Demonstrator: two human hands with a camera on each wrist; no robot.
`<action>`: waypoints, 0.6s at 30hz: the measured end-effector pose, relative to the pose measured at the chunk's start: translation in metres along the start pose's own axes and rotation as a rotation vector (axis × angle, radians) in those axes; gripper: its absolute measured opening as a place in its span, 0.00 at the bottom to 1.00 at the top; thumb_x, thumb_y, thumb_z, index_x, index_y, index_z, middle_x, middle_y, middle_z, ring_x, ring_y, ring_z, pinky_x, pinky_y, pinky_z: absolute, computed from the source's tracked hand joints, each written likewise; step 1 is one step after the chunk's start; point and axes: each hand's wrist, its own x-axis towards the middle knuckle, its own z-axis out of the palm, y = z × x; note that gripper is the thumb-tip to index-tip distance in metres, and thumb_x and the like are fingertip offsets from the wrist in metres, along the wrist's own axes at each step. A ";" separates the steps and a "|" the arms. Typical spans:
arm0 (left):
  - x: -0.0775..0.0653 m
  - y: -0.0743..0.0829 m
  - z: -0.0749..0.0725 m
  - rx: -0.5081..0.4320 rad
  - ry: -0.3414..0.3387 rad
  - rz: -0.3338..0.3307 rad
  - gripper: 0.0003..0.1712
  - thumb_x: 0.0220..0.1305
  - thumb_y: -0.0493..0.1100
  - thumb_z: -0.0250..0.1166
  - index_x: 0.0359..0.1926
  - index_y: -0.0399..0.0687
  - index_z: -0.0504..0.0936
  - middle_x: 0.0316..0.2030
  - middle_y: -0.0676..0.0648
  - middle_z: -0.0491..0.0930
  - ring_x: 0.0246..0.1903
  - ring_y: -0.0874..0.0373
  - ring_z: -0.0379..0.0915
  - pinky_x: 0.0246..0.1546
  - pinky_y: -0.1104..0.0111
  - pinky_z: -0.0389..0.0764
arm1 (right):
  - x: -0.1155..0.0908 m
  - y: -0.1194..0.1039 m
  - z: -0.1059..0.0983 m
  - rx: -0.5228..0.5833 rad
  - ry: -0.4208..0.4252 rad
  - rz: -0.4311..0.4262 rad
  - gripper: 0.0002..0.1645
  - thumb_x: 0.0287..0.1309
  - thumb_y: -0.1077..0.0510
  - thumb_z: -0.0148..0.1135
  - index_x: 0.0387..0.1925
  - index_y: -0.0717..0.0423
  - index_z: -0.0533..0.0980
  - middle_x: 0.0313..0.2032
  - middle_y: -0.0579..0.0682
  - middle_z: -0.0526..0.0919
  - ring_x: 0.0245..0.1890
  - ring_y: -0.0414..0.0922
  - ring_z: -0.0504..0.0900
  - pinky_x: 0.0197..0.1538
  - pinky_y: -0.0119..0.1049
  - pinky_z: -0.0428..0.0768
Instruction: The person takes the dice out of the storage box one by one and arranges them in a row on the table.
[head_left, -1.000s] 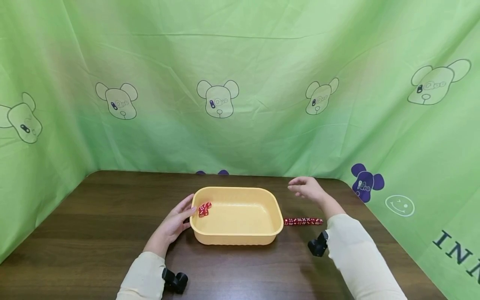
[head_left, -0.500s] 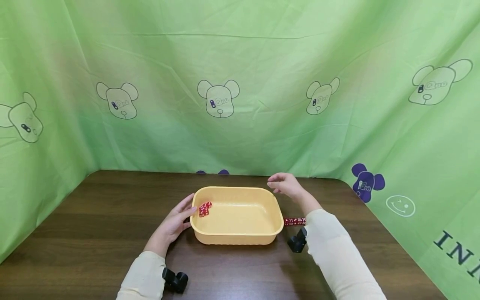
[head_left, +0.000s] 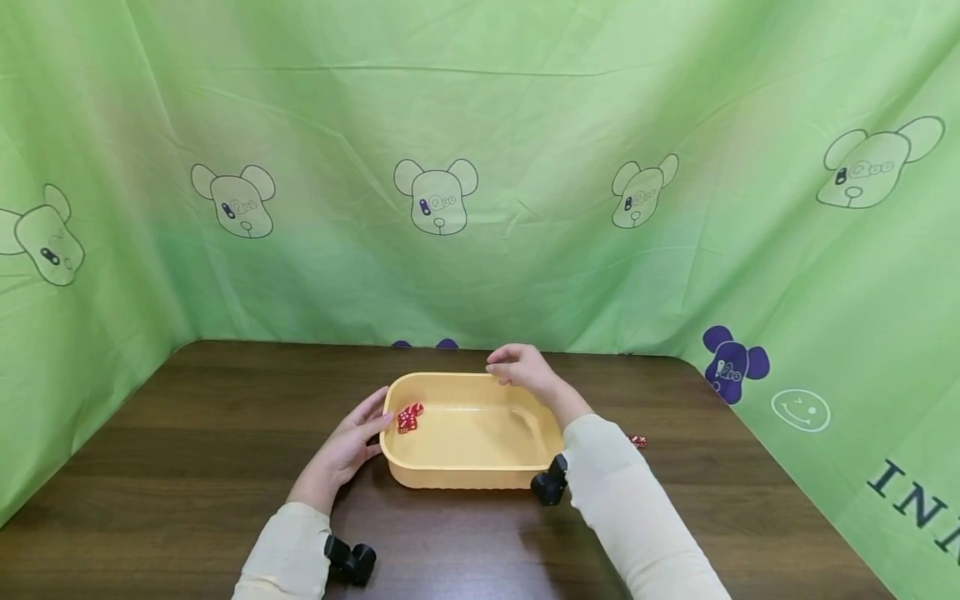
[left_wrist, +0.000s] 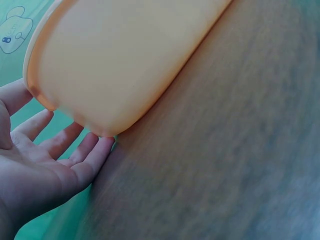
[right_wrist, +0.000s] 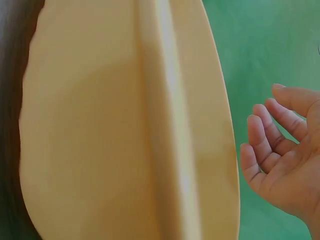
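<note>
A yellow plastic tub stands on the table, filling much of both wrist views too. My left hand holds its left end, thumb over the rim and fingertips against the outer wall in the left wrist view. Several red dice with white pips lie inside at that end. My right hand is over the tub's back right rim, fingers loosely bent and nothing between them, as the right wrist view confirms. Right of the tub, the end of a row of red dice shows; the right sleeve hides the rest.
The dark wooden table is enclosed by a green curtain with bear-head prints at the back and sides. Black wrist cameras hang under both cuffs; the right one overlaps the tub's front right corner.
My right hand has moved left, from above the dice row to over the tub's back right rim. Its sleeve now covers most of the row. The left hand and tub have stayed put.
</note>
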 end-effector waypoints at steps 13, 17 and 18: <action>0.000 -0.001 0.001 -0.001 0.005 0.009 0.31 0.61 0.35 0.50 0.64 0.48 0.52 0.61 0.37 0.50 0.54 0.45 0.55 0.44 0.57 0.66 | 0.006 -0.007 0.054 0.004 -0.105 -0.084 0.11 0.47 0.68 0.58 0.34 0.72 0.73 0.25 0.50 0.77 0.32 0.60 0.74 0.36 0.46 0.72; 0.000 0.000 0.001 -0.001 0.006 0.006 0.31 0.61 0.35 0.50 0.64 0.48 0.52 0.61 0.38 0.50 0.54 0.45 0.55 0.43 0.58 0.67 | 0.007 -0.010 0.066 -0.003 -0.140 -0.082 0.11 0.47 0.67 0.58 0.35 0.71 0.73 0.24 0.50 0.76 0.31 0.60 0.74 0.37 0.47 0.72; 0.000 0.000 0.001 -0.001 0.003 0.007 0.31 0.61 0.35 0.50 0.64 0.48 0.52 0.61 0.38 0.50 0.54 0.45 0.55 0.43 0.58 0.67 | 0.007 -0.011 0.069 -0.009 -0.142 -0.080 0.11 0.47 0.67 0.59 0.34 0.71 0.73 0.24 0.50 0.76 0.30 0.60 0.74 0.36 0.46 0.72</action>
